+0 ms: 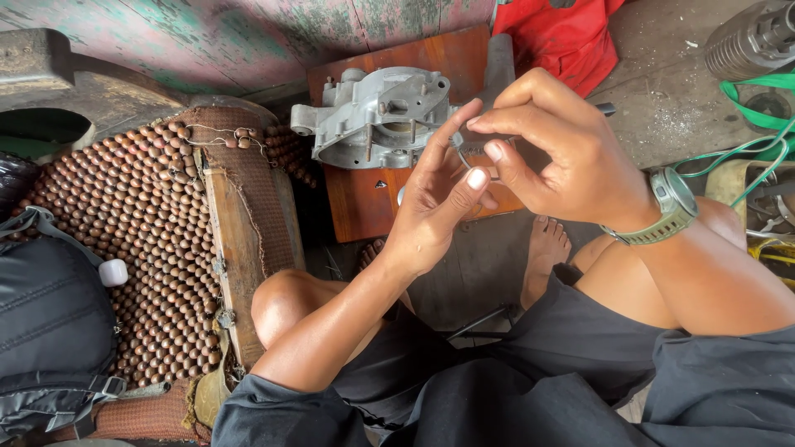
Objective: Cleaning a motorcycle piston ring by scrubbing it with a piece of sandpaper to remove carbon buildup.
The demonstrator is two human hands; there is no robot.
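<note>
My left hand (431, 207) and my right hand (563, 153) are raised together in front of me, both pinching a thin metal ring (460, 156) between fingertips. The ring is mostly hidden by the fingers. My right wrist wears a green watch (672, 207). Just behind the hands, a grey cast-metal engine case (377, 116) with several studs lies on a brown wooden board (364, 203). My bare feet (545, 248) rest on the floor below the hands.
A wooden-bead seat cover (141, 240) lies at left with a black bag (50, 331) on it. A red cloth (563, 33) is at the top. A finned metal cylinder (749, 37) and green straps and wires (758, 124) sit at right.
</note>
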